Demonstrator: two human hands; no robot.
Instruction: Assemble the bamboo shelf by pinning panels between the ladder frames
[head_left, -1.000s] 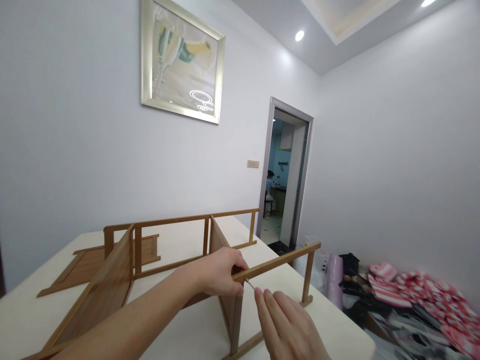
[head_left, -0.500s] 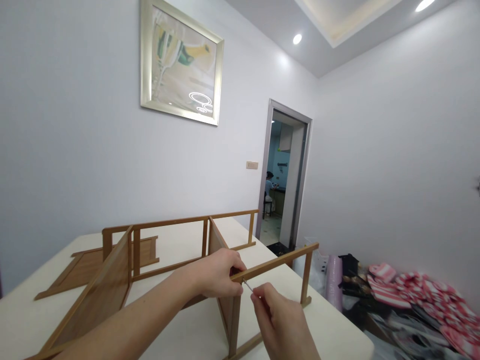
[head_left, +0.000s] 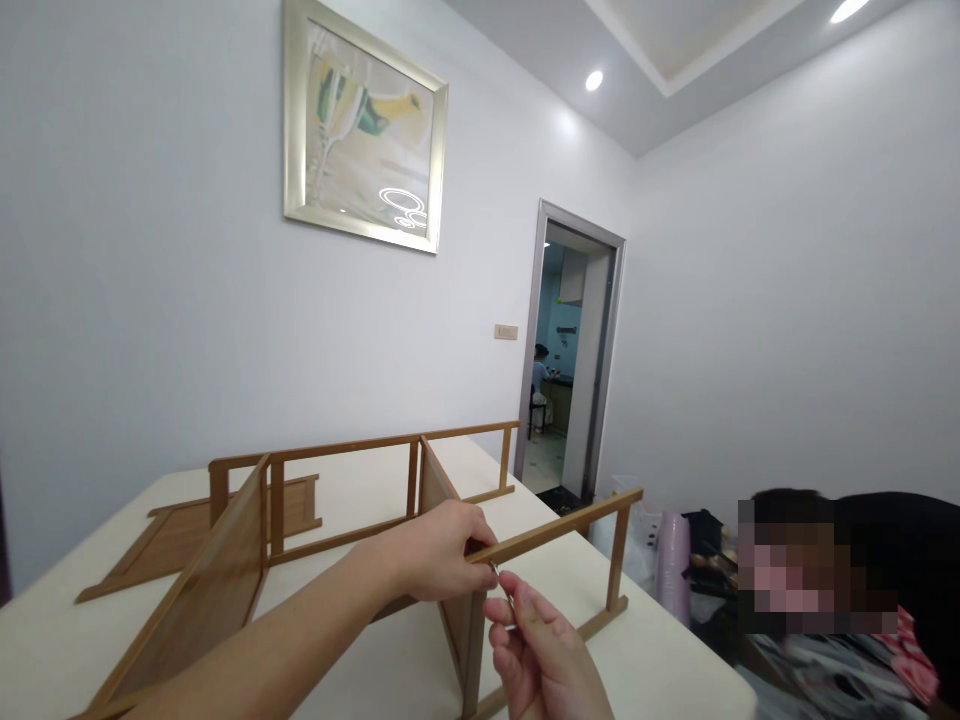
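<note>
On the flat cream table point(head_left: 675, 655), my left hand point(head_left: 446, 547) is gripping the brown wooden frame point(head_left: 562, 525) while my right hand point(head_left: 551, 652) is pinching a thin silver metal stick point(head_left: 495, 569), which, I'm guessing, is needing steady holding.

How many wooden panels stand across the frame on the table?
2 in view: one panel toward the left end, the other running to the joint at the left hand. The left forearm may hide more.
</note>
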